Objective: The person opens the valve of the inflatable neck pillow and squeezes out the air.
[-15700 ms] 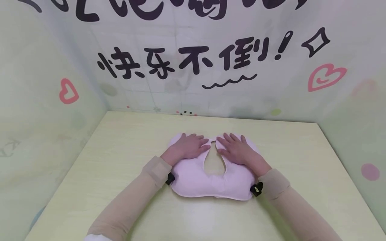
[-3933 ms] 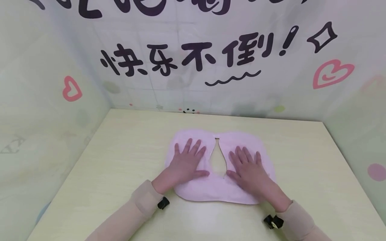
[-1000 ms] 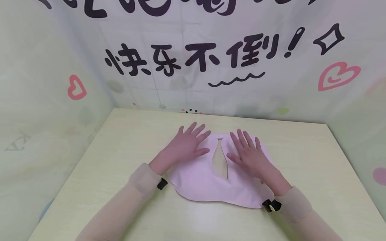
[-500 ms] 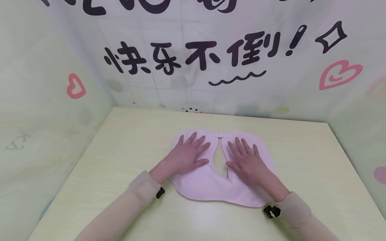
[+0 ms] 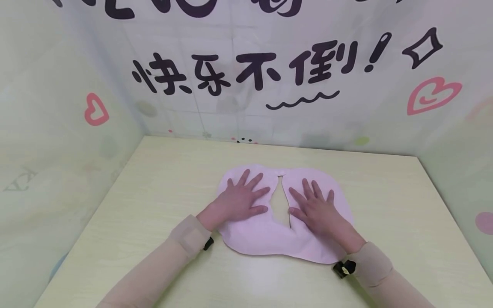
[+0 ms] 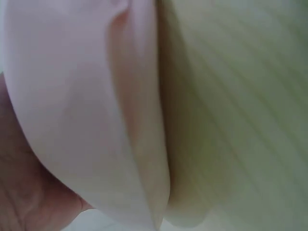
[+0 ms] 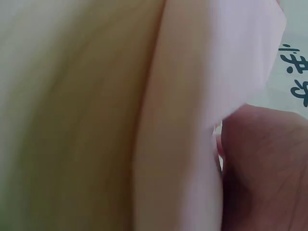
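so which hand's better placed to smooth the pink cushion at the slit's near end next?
Right, I'd say. The right hand rests on the pink cushion, thumb at the edge of the slit. The left hand also rests there, but farther from that near end.

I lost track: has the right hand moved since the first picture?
Yes, toward the near side: the right hand now lies farther from the table's back edge.

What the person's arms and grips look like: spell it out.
Plain beige sleeves cover the forearms and end in broad, light beige cuffs. A small black device sits beside the left cuff, and another black device beside the right. The left grip and right grip are bare hands: no gloves show.
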A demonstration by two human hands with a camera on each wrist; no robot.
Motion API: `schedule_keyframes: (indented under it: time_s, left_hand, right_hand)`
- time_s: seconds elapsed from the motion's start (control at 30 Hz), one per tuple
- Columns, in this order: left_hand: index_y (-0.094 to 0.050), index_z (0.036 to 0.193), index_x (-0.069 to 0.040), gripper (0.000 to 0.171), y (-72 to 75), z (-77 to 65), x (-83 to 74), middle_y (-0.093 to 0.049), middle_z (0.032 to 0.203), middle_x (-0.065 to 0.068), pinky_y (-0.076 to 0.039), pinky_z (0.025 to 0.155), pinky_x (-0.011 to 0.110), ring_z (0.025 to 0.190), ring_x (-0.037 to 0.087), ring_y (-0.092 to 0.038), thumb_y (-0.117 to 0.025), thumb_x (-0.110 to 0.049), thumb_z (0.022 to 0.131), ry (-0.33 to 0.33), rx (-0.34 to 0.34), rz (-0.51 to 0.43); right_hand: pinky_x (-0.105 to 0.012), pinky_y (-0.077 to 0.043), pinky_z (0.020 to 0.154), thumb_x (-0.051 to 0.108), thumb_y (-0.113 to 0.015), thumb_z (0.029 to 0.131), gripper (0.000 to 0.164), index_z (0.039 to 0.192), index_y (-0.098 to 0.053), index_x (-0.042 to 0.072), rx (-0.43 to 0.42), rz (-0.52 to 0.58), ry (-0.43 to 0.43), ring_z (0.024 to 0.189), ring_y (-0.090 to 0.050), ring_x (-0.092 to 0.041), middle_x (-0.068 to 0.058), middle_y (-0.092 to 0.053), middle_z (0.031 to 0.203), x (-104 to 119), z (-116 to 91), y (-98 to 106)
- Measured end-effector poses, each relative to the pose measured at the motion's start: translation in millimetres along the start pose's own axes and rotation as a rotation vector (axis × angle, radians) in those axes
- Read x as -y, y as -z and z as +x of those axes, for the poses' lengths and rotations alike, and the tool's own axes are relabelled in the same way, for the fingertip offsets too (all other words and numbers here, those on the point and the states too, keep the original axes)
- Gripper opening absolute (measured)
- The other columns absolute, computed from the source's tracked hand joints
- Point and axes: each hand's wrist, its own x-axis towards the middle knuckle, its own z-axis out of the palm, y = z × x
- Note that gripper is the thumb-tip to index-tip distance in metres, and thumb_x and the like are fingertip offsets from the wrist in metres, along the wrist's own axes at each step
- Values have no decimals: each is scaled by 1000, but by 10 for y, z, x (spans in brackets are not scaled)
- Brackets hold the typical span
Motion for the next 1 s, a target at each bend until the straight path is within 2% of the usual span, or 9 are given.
schedule_keyframes:
  time_s: [0.2,0.33,0.57,0.8,1.0]
  left_hand:
    - [-23,150,-38,66,-2,-8,-3,-1,159,2,-22,97,71,142,39,2,-27,-70,91,-19,0,37]
    - [-19,150,-39,67,-26,-1,-1,2,159,1,-21,98,71,142,38,5,-26,-69,91,-15,13,62]
    - [-18,151,-39,67,-100,7,17,4,159,0,-19,97,72,142,38,8,-25,-69,91,-17,6,79]
    - [-15,151,-40,67,-114,-2,24,7,159,-1,-17,98,73,142,37,10,-24,-70,91,-14,13,99]
    - [-20,150,-38,66,-110,2,6,2,159,1,-17,97,73,142,39,7,-25,-68,92,-33,-4,98]
  right_hand:
    - [-78,-6,94,56,-41,96,68,150,-28,17,-1,16,11,139,-5,-46,-23,-10,154,-11,-2,-36]
    - [-77,-4,95,56,-41,95,70,151,-26,17,4,28,9,140,-4,-45,-23,-9,155,-18,6,-48]
    - [-75,-2,97,58,-39,95,72,152,-22,19,38,40,-10,141,0,-42,-20,-6,156,-19,19,-76]
    - [-75,-2,97,60,-38,94,73,152,-21,19,47,46,-11,141,-1,-42,-19,-5,156,-33,33,-108]
    - [-75,-2,97,59,-39,95,73,152,-21,18,42,50,-18,141,-1,-43,-20,-6,156,-33,32,-115]
